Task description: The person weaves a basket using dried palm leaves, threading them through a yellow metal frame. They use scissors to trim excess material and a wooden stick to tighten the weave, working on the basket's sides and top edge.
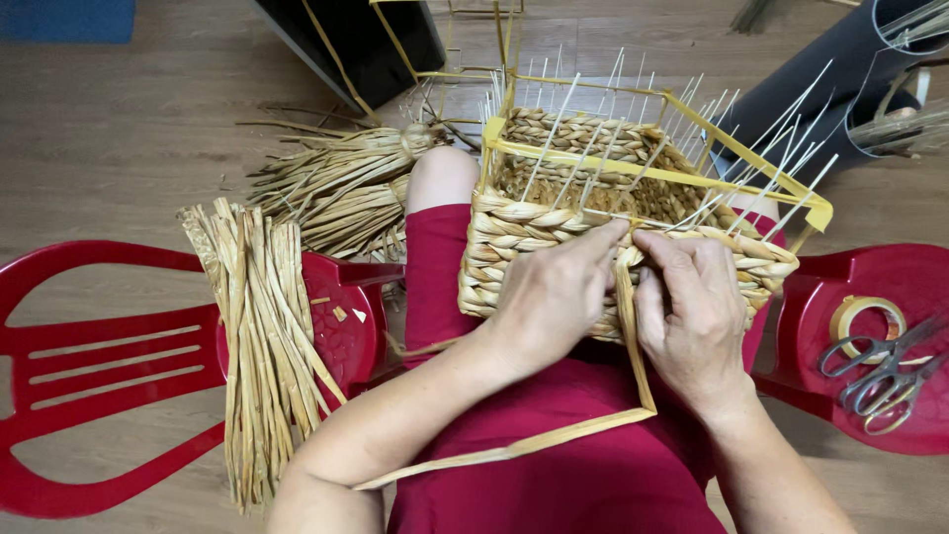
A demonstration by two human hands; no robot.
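A half-woven straw basket (514,237) rests on my lap, built around a yellow-taped wire frame (692,109) with several thin upright spokes. My left hand (554,297) presses against the basket's near wall, fingers pointing to the rim. My right hand (692,307) sits beside it, pinching a long flat straw strand (633,336) at the rim. That strand runs down across my red skirt toward my left elbow.
A red plastic chair (99,346) on the left carries a bundle of dried straw strips (262,336). More straw (341,188) lies on the wooden floor. A red stool (890,287) on the right holds scissors (880,371) and a tape roll (865,316). Dark tubes (830,69) stand at top right.
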